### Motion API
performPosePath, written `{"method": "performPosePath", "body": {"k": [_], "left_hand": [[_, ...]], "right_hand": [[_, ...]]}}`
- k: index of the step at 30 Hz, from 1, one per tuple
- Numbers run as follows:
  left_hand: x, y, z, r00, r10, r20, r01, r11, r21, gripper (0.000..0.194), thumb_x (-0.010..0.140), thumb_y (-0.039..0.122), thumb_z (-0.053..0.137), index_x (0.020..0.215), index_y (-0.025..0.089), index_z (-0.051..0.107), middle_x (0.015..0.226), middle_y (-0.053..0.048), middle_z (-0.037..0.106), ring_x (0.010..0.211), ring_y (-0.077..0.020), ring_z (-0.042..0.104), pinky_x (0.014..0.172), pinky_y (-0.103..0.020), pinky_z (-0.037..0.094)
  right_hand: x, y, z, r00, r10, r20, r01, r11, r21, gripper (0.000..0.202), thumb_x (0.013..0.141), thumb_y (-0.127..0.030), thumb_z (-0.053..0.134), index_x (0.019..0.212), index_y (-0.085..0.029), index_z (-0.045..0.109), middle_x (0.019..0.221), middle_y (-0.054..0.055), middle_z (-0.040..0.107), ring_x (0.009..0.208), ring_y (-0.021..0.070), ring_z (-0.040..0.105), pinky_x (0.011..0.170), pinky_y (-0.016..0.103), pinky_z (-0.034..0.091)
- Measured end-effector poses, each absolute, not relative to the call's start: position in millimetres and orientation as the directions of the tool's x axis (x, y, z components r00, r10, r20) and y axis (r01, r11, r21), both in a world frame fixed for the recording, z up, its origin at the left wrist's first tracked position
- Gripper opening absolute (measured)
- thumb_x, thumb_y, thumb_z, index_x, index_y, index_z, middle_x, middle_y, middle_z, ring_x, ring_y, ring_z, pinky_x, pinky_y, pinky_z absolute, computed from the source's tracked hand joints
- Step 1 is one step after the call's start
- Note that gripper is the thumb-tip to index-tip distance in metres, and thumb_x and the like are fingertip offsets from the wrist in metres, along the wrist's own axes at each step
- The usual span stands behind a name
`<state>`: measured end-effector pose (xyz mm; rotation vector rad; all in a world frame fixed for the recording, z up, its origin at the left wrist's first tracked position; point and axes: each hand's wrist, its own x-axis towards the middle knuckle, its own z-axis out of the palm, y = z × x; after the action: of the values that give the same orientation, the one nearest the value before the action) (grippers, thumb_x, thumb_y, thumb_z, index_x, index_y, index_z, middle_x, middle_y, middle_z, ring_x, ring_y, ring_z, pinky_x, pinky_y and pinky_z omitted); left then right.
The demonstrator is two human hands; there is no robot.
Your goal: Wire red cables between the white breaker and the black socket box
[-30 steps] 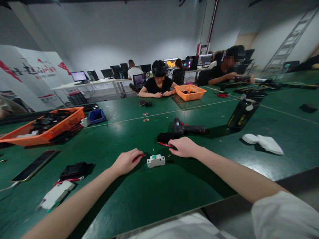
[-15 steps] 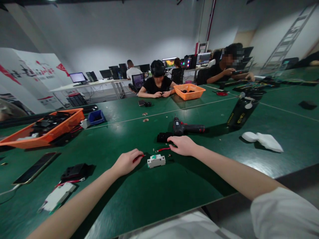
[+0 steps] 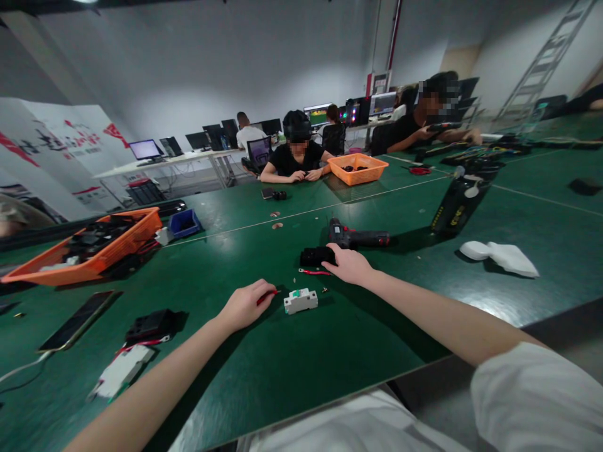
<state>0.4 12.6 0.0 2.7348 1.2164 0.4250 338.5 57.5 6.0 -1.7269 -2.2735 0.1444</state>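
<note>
Right now I have my left hand [image 3: 245, 306] curled on the green counter [image 3: 292, 370], fingers pinched on a short red wire [image 3: 265, 296] whose end pokes out toward the white circuit breaker [image 3: 300, 301] just beside it. My right hand [image 3: 350, 264] lies flat and loosely spread farther out, its fingertips touching a black block [image 3: 316, 255]; I cannot tell whether it grips the block or only rests against it. A second red wire [image 3: 315, 272] lies on the counter between that hand and the breaker, with a small screw [image 3: 325, 290] near the breaker's right end. The cordless screwdriver [image 3: 358, 238] sits just beyond the black block.

To my eye, the careful way to handle this is to keep the pinched wire low and steady beside the breaker, close the right fingers fully around the black block before lifting, and avoid sweeping the loose screw off with the wrist.
</note>
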Motion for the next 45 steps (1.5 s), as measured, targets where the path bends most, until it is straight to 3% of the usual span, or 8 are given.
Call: {"method": "performPosePath", "body": {"k": [7,13,36,45], "left_hand": [[1.0,12.7,-0.7,0.634,0.745,0.207,0.712,-0.667,0.220,0.025,0.102,0.035,0.042,0.114,0.024,0.061,0.106,-0.003,0.066,0.083,-0.0141,0.064,0.069,-0.026,0.051],[1.4,12.1,0.6,0.629,0.751,0.200,0.715,-0.660,0.230,0.025,0.102,0.035,0.043,0.114,0.023,0.061,0.105,-0.003,0.066,0.082,-0.0137,0.064,0.069,-0.025,0.050],[2.6,11.3,2.4,0.626,0.753,0.204,0.719,-0.659,0.223,0.030,0.102,0.039,0.039,0.114,0.023,0.062,0.105,-0.004,0.066,0.079,-0.0136,0.063,0.068,-0.026,0.050],[2.3,11.9,1.1,0.623,0.755,0.203,0.723,-0.655,0.220,0.029,0.102,0.038,0.040,0.114,0.024,0.062,0.105,-0.004,0.066,0.079,-0.0140,0.063,0.068,-0.026,0.051]], "right_hand": [[337.0,56.8,6.0,-0.340,0.900,0.274,0.900,0.396,-0.184,0.050,0.095,-0.038,0.063,0.139,-0.023,0.044,0.107,0.010,0.075,0.087,0.0284,0.074,0.064,0.031,0.049],[334.9,51.4,4.6,-0.391,0.855,0.339,0.860,0.471,-0.195,0.044,0.097,-0.032,0.060,0.137,-0.023,0.044,0.114,0.009,0.073,0.086,0.0256,0.073,0.063,0.030,0.048],[331.6,48.6,7.4,-0.394,0.886,0.246,0.886,0.437,-0.155,0.052,0.099,-0.041,0.056,0.143,-0.020,0.039,0.099,0.009,0.076,0.082,0.0274,0.074,0.062,0.031,0.049],[335.0,55.6,4.1,-0.310,0.935,0.172,0.857,0.353,-0.377,0.057,0.097,-0.049,0.058,0.141,-0.015,0.046,0.089,0.007,0.076,0.074,0.0217,0.072,0.058,0.028,0.048]]}}
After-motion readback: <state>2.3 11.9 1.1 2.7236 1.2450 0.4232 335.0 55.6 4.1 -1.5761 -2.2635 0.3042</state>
